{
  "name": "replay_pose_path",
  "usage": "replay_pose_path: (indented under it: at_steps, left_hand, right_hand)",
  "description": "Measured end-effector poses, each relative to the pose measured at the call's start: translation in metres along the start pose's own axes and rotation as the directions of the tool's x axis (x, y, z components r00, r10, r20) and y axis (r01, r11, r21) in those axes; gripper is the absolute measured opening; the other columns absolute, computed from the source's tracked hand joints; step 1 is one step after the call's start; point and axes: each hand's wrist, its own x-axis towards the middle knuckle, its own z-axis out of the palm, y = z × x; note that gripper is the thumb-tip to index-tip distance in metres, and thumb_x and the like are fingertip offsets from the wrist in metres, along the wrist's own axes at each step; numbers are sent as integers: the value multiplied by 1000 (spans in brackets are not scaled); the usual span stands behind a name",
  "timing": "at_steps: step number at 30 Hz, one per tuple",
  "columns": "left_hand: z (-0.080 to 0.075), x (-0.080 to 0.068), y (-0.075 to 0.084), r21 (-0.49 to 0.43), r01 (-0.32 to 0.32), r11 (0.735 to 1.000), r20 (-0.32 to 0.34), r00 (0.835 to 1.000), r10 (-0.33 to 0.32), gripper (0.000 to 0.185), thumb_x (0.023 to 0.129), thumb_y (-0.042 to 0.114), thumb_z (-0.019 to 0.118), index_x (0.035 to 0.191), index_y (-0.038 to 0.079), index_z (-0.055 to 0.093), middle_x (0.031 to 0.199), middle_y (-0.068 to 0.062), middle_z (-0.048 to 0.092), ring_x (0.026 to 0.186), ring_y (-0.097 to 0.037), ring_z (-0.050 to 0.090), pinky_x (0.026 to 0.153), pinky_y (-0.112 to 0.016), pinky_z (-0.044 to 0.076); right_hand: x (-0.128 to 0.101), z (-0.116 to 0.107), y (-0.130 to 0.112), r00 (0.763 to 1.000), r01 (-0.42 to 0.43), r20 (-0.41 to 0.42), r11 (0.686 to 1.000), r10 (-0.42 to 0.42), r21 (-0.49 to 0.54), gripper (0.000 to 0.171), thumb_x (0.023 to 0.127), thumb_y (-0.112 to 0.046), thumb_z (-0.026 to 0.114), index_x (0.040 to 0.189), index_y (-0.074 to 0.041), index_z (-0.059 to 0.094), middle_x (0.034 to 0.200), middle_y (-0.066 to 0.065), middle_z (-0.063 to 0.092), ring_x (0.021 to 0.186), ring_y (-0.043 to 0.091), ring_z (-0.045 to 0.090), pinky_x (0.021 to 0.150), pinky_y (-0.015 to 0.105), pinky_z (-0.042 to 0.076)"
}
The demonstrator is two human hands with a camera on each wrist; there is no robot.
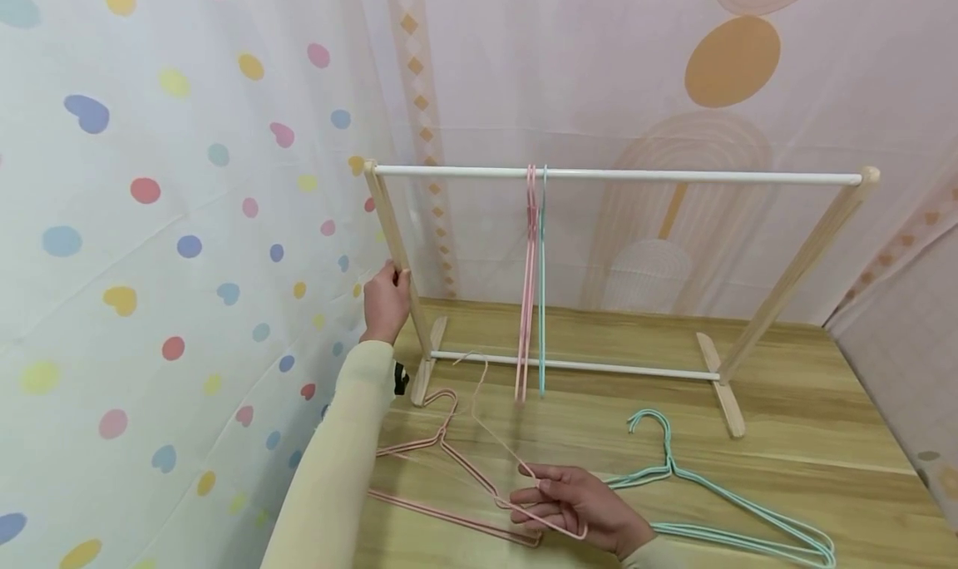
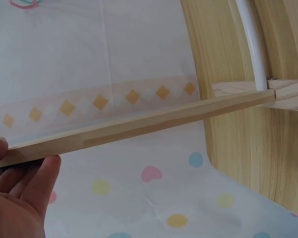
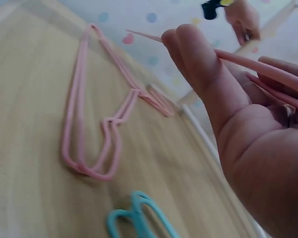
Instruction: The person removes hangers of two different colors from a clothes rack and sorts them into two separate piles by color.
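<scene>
My left hand [image 1: 387,303] grips the left wooden post [image 1: 392,220] of a small clothes rack; in the left wrist view, thumb and fingers lie on opposite sides of the post [image 2: 139,128]. Over the table at the front, my right hand [image 1: 584,507] holds a pink hanger [image 1: 542,518] near one corner, its hook pointing away toward the rack. Below and left of it lie several pink hangers [image 1: 464,462], partly hidden by my left sleeve. Two pink hangers [image 1: 528,303] and a mint hanger [image 1: 542,303] hang side by side from the rack's white top bar [image 1: 674,176].
Several mint hangers [image 1: 669,469] lie stacked on the wooden table [image 1: 808,403], right of my right hand. A lower white bar [image 1: 629,368] joins the rack's feet. A dotted curtain [image 1: 187,303] stands close on the left, and a patterned curtain [image 1: 486,70] is behind the rack.
</scene>
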Motion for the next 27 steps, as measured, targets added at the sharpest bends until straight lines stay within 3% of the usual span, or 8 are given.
replay_pose_path:
  at_steps: [7,15,27]
  left_hand:
    - [-1,-1,-1,8,-2,1000,-2,1000,2,22,103,18,52,89,1,53,73,-16,54,64,-30,56,57,-40,45]
    - [0,0,-3,8,-2,1000,-2,1000,2,22,103,18,51,90,0,54,75,-16,55,66,-31,57,58,-41,46]
    - [1,0,0,2,-4,1000,-5,1000,4,21,103,17,52,89,1,54,74,-16,54,65,-30,55,58,-41,45]
  right_hand:
    - [13,2,15,997,-61,42,998,60,7,45,107,-4,30,147,13,20,132,29,51,118,42,53,94,38,45]
    - [32,0,23,993,-119,12,993,119,-2,50,107,-7,32,147,15,11,128,25,56,113,37,58,89,35,49]
    - [52,-4,28,987,-160,-19,986,159,-37,46,106,-8,36,144,16,24,130,37,47,106,31,63,87,36,50]
